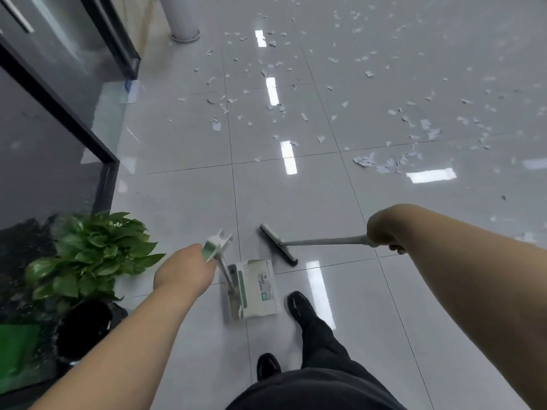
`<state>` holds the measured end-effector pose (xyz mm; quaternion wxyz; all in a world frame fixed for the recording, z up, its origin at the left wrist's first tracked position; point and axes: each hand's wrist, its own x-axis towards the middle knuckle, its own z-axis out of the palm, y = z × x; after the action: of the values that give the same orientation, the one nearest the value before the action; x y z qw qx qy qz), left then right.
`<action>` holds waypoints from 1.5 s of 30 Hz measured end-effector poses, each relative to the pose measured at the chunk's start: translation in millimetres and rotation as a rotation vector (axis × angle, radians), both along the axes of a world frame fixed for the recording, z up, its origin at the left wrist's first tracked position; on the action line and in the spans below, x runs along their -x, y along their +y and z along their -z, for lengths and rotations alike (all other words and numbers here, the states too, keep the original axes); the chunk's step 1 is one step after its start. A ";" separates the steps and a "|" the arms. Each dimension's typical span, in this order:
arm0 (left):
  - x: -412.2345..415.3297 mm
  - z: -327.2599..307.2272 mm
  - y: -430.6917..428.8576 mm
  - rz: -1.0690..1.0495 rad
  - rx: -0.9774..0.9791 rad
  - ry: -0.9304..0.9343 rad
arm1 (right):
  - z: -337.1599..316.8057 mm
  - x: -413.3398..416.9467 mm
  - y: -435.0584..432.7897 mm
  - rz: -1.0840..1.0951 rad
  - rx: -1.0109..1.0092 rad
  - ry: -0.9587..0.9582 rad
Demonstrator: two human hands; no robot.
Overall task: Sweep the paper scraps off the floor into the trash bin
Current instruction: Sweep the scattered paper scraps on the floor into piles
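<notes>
Across the gray tiles ahead, paper scraps lie scattered. Closer to me, my right hand grips the broom handle; my left hand grips the dustpan handle. Its label is too blurred to read.

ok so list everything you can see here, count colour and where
paper scraps: many, white, strewn over the far floor, thickest at right
broom: one, grey handle with a dark head, head low just ahead of the dustpan
dustpan: one, white and green, long handle, by the feet
floor: glossy grey tiles
potted plant: one, green leaves in a black pot, lower left
glass partition: dark with a black frame, left side
white cylinder: one, top centre-left; cannot tell what it is
shoes: two, black, bottom centre
left hand: grips the dustpan handle
right hand: grips the broom handle
</notes>
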<state>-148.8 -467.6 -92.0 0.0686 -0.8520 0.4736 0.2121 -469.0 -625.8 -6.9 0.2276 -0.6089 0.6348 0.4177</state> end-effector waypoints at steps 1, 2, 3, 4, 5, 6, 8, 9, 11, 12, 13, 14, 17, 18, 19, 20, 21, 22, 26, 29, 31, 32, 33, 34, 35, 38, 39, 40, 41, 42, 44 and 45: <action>1.9 1.1 1.5 0.020 0.007 0.001 | 5.4 10.2 7.0 -0.006 0.004 0.014; 5.2 1.2 2.6 0.040 0.006 -0.001 | 5.4 18.4 15.3 0.006 -0.015 0.040; 9.0 1.5 2.8 0.065 0.003 -0.001 | 7.8 28.4 22.2 0.067 -0.015 0.032; 12.7 1.9 2.4 0.089 -0.006 0.000 | 6.4 35.9 28.0 0.107 -0.036 0.028; 16.4 3.1 1.5 0.115 -0.016 0.003 | 10.0 46.2 32.3 0.177 -0.035 0.017; 20.4 3.6 0.4 0.138 -0.027 0.009 | 8.1 53.7 38.7 0.234 -0.038 0.015; 27.7 5.9 -2.5 0.181 -0.031 0.017 | 4.0 68.0 49.9 0.275 -0.055 0.032; 30.6 7.8 -4.1 0.197 -0.027 0.020 | 7.0 77.4 53.9 0.271 -0.056 0.038; 37.2 10.2 -7.2 0.228 -0.025 0.016 | 9.3 93.1 61.6 0.277 -0.052 0.029; 40.9 10.6 -8.2 0.243 -0.031 0.009 | 8.3 99.3 67.0 0.282 -0.061 0.023; 44.6 11.3 -9.1 0.257 -0.035 0.003 | 11.3 107.6 70.6 0.285 -0.051 0.011; 48.1 11.9 -9.0 0.270 -0.041 -0.002 | 10.5 113.0 74.7 0.280 -0.054 0.014; 58.2 12.9 -5.8 0.284 -0.050 -0.010 | 11.1 132.6 84.1 0.245 -0.062 0.040; 60.9 12.8 -3.9 0.278 -0.057 -0.017 | 11.1 139.0 86.2 0.247 -0.063 0.042; 63.4 13.0 -2.2 0.270 -0.062 -0.023 | 11.8 145.0 87.5 0.248 -0.064 0.037; 65.8 12.9 0.0 0.260 -0.068 -0.028 | 11.9 150.1 88.7 0.249 -0.069 0.030; 68.5 12.7 2.3 0.249 -0.071 -0.033 | 13.9 155.1 89.6 0.240 -0.072 0.018; 71.4 11.8 4.3 0.236 -0.075 -0.038 | 15.6 158.2 90.7 0.230 -0.074 0.005; 88.5 7.9 12.6 0.174 -0.085 -0.048 | 33.4 165.7 92.3 0.204 -0.136 -0.023; 111.6 6.2 21.8 0.117 -0.101 -0.060 | 41.9 178.5 89.6 0.137 -0.188 -0.003; 130.3 5.3 27.8 0.082 -0.113 -0.088 | 40.8 194.6 81.5 0.062 -0.170 0.023; 140.4 5.4 30.2 0.065 -0.120 -0.098 | 39.8 204.2 75.8 0.041 -0.164 0.027; 151.0 5.7 32.1 0.045 -0.124 -0.101 | 39.8 214.3 69.6 0.027 -0.160 0.031; 162.1 5.8 33.0 0.026 -0.125 -0.098 | 38.9 223.8 63.3 0.003 -0.160 0.045; 174.1 6.0 32.6 0.007 -0.123 -0.091 | 37.5 233.4 56.8 -0.025 -0.155 0.060; 211.7 6.3 25.6 -0.034 -0.101 -0.072 | 32.8 261.7 37.4 -0.116 -0.052 0.070; 223.6 5.7 22.0 -0.037 -0.092 -0.075 | 35.0 272.8 29.7 -0.150 -0.037 0.078; 235.1 5.0 17.7 -0.035 -0.083 -0.079 | 37.3 284.5 22.6 -0.174 -0.039 0.103; 246.0 4.2 12.9 -0.031 -0.074 -0.084 | 42.6 297.6 14.1 -0.185 -0.052 0.132; 256.1 3.4 8.3 -0.025 -0.068 -0.089 | 48.5 310.4 7.2 -0.178 -0.057 0.141; 275.4 1.3 -1.4 -0.013 -0.056 -0.094 | 62.7 336.7 -4.8 -0.147 -0.020 0.109; 284.4 -0.2 -6.8 -0.003 -0.050 -0.097 | 66.2 349.1 -8.8 -0.119 0.025 0.096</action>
<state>-433.2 -474.5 -91.8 0.1124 -0.8600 0.4631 0.1825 -818.1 -634.5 -73.2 0.1641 -0.6274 0.6128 0.4515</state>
